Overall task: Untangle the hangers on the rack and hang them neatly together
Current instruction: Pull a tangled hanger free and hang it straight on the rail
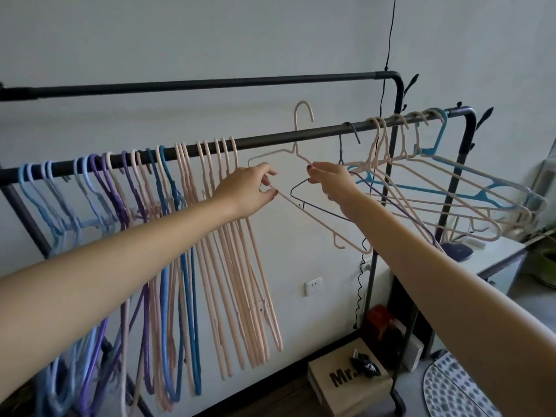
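Note:
A pale pink hanger (304, 115) is held up in front of the near black rail (270, 141), its hook above the rail and off it. My left hand (249, 188) pinches its lower bar at the left. My right hand (331, 182) pinches its shoulder wire near the neck. A thin dark purple hanger (319, 207) hangs by its hook from the rail just right of my right hand and crosses behind the pink one. Neat rows of blue, purple and pink hangers (192, 236) hang at the left. A tangled cluster of pink and blue hangers (445, 182) sits at the rail's right end.
A second, higher black rail (210, 84) runs behind. A black cord (388, 55) hangs down by the rack's right post. On the floor stand a cardboard box (340, 383), a red box (379, 323) and a dotted mat (457, 386). A white cabinet (499, 254) stands right.

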